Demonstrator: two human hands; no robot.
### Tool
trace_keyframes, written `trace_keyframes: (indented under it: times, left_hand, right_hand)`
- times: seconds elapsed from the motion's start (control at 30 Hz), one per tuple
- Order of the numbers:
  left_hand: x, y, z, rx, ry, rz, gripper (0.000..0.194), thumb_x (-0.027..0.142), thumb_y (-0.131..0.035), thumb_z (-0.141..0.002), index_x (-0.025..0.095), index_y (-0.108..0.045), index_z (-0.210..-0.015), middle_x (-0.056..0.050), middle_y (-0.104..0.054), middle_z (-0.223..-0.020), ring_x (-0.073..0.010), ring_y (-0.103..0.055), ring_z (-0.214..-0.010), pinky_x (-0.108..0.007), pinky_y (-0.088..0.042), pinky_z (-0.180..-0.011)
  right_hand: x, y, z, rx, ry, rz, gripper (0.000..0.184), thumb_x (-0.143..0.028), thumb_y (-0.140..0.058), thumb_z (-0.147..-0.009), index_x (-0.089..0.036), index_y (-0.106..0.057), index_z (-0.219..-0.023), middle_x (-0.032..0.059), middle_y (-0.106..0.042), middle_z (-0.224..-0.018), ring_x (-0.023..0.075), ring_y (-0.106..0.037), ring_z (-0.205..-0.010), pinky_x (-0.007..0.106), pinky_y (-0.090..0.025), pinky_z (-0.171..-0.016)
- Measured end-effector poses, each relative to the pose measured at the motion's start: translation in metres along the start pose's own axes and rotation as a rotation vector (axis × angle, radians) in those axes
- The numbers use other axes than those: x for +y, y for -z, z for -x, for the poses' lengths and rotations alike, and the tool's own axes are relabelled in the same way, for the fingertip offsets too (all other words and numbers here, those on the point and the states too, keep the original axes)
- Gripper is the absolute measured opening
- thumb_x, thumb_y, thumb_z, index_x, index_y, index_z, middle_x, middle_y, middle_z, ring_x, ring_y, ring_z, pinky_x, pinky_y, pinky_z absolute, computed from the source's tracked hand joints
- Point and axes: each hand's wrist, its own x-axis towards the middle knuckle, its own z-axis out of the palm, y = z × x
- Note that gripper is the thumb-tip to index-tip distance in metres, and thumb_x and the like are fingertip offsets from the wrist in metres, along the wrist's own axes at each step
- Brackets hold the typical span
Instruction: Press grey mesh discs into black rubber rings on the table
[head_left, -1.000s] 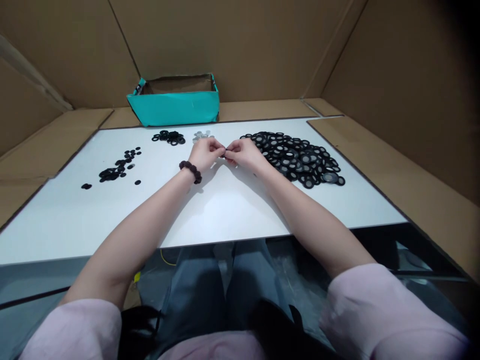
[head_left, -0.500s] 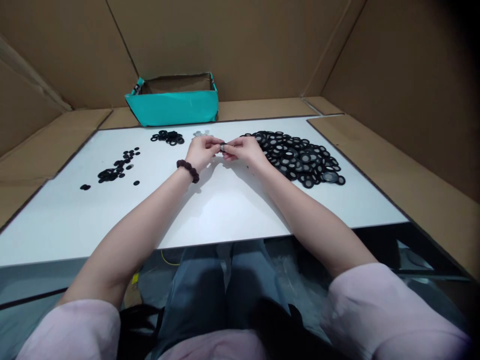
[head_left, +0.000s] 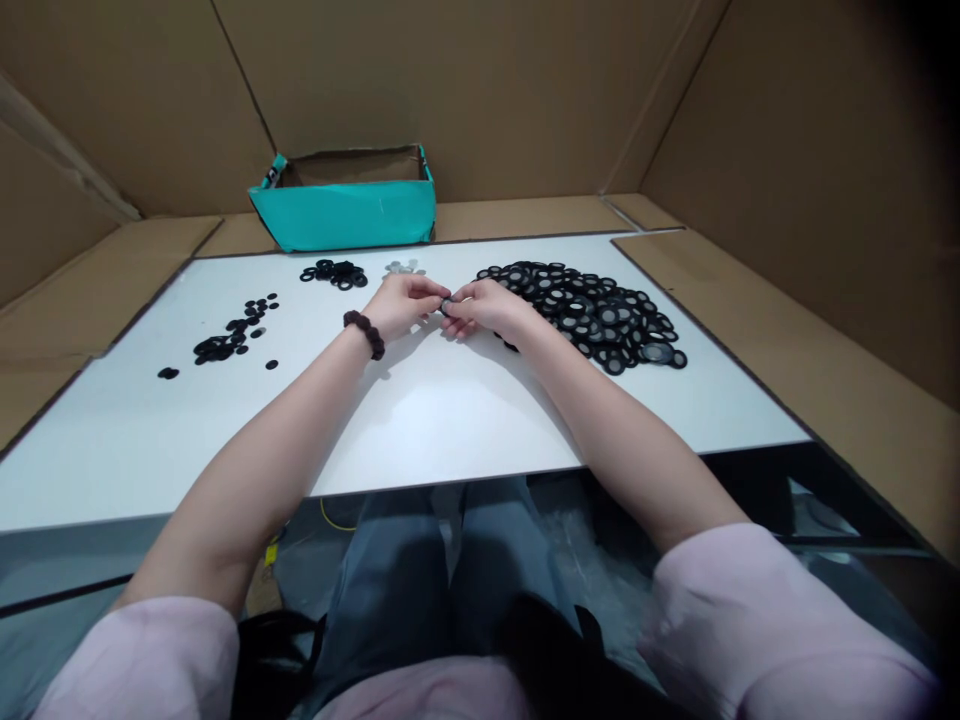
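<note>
Between my two hands is a small black ring [head_left: 445,306], pinched from both sides and partly hidden by the fingertips. My left hand [head_left: 403,305], with a dark band at the wrist, is closed on its left edge. My right hand [head_left: 484,308] pinches the other edge with thumb and index finger, its lower fingers loosely curled. Right beside my right hand spreads a big heap of black rings with grey centres [head_left: 592,312]. Just behind my left hand lie several pale translucent discs [head_left: 405,268].
A small pile of black rings [head_left: 334,273] lies at the back left of the white table [head_left: 442,420]. Small solid black discs [head_left: 217,347] are scattered further left. A turquoise box [head_left: 345,215] stands behind, against the cardboard wall [head_left: 525,100].
Both hands have shifted slightly; the ring between them sits a little lower and is turned differently. My right hand's lower fingers have opened out somewhat. The piles look the same.
</note>
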Motion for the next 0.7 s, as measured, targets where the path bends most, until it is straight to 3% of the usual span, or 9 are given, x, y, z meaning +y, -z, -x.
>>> trace_keyframes:
  times: [0.2,0.37,0.5,0.7]
  left_hand:
    - [0.005,-0.003,0.005,0.036,0.044,-0.051,0.010,0.012,-0.071,-0.077,0.014,-0.077,-0.085,-0.003,-0.070,-0.070,-0.0193,-0.071,-0.078,-0.042,-0.063,-0.088]
    - [0.012,-0.004,0.009,0.029,0.076,-0.091,0.002,0.016,-0.072,-0.080,0.014,-0.073,-0.081,-0.002,-0.067,-0.068,-0.0161,-0.067,-0.071,-0.036,-0.063,-0.082]
    - [0.010,-0.005,0.008,0.040,0.101,-0.125,0.009,0.015,-0.069,-0.084,0.015,-0.069,-0.076,-0.002,-0.062,-0.065,-0.0177,-0.068,-0.071,-0.036,-0.062,-0.081]
    - [0.005,-0.012,0.007,0.093,0.090,-0.078,0.006,0.018,-0.070,-0.084,0.013,-0.072,-0.086,-0.008,-0.072,-0.081,-0.0222,-0.074,-0.087,-0.040,-0.062,-0.091]
  right_hand:
    - [0.003,0.002,-0.005,0.071,0.093,0.129,0.035,0.002,-0.075,-0.088,-0.016,-0.064,-0.060,-0.0019,-0.063,-0.050,0.0070,-0.056,-0.046,0.015,-0.047,-0.049]
    - [0.010,0.005,-0.011,0.093,0.177,0.214,0.032,-0.001,-0.077,-0.082,-0.015,-0.066,-0.056,-0.0005,-0.063,-0.050,0.0094,-0.056,-0.048,0.018,-0.048,-0.054]
    - [0.015,0.008,-0.015,0.108,0.226,0.261,0.022,-0.007,-0.080,-0.080,-0.013,-0.071,-0.061,0.0005,-0.066,-0.053,0.0106,-0.059,-0.051,0.019,-0.049,-0.056]
    - [0.011,0.009,-0.012,0.156,0.227,0.236,0.017,-0.007,-0.080,-0.082,-0.012,-0.072,-0.067,0.0001,-0.065,-0.055,0.0098,-0.058,-0.053,0.018,-0.049,-0.055]
